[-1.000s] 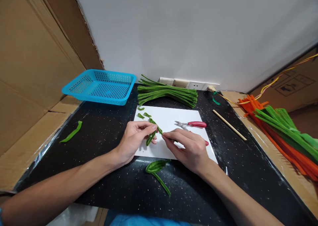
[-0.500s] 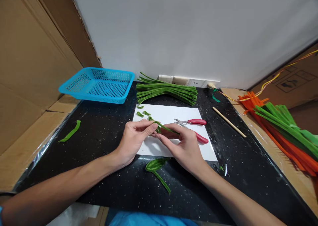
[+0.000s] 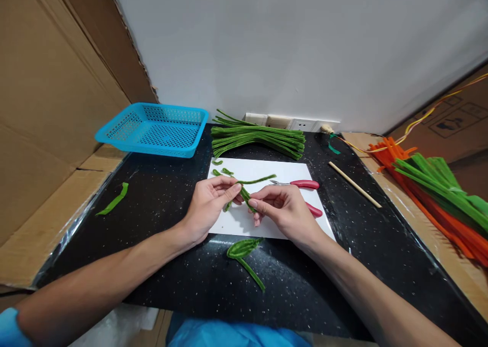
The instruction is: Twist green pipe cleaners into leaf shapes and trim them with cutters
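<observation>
Above a white sheet [image 3: 263,225], my left hand [image 3: 211,199] pinches a green pipe cleaner [image 3: 259,179] between thumb and fingers. One end of it sticks out to the right, past the fingertips. My right hand [image 3: 285,209] closes its thumb and forefinger on another stretch of the same bent green piece, a little lower and to the right. Fingers hide part of its shape. Pliers with red handles [image 3: 305,184] lie on the sheet behind my right hand. Short curled green bits [image 3: 227,172] rest at the sheet's upper left. Nearer me lies a leaf-shaped green pipe-cleaner piece [image 3: 244,248] with a stem.
A blue plastic basket [image 3: 190,133] stands at the back left, beside a bundle of green pipe cleaners [image 3: 259,141]. To the right are a wooden stick [image 3: 354,184] and orange and green bundles [image 3: 438,189]. A green strip [image 3: 114,200] lies at left, and wall sockets [image 3: 305,125] line the back.
My right hand has shifted its hold to a lower part of the green piece. A loose end that ran toward the right hand now points freely to the right above it.
</observation>
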Available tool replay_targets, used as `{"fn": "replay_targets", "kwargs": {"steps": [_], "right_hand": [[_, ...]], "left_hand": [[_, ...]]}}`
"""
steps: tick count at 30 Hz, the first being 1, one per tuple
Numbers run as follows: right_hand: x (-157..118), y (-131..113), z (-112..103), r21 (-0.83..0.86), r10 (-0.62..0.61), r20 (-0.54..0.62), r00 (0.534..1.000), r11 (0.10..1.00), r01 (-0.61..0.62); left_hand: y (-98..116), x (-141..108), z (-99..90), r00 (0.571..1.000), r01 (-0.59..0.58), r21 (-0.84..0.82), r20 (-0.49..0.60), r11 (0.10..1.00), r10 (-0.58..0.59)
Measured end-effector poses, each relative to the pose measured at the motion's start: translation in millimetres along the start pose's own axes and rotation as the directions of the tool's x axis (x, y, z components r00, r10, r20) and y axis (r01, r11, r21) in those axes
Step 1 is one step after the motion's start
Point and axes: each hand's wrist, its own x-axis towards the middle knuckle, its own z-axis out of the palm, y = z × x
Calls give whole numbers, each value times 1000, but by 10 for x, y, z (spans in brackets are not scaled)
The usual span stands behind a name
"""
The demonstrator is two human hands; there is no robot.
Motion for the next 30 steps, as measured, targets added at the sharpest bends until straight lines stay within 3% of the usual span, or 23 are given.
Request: {"fn": "replay_targets", "kwargs": {"steps": [7, 20, 25, 30], "right_hand": [[13, -5, 51, -81, -4, -95, 995, 997, -4], [23, 11, 21, 64, 47, 10, 999, 997, -47], [13, 15, 29, 242, 99, -30, 995, 966, -89], [-14, -16, 44, 195, 96, -46, 994, 977, -85]], "left_hand": [[-27, 41, -36, 999, 44, -60, -24, 997, -45], [9, 28, -38, 998, 51, -32, 28, 998, -50], [-4, 22, -38, 994, 1, 90, 105, 996, -10], [-15, 13, -58, 980, -100, 209, 192, 973, 59]]}}
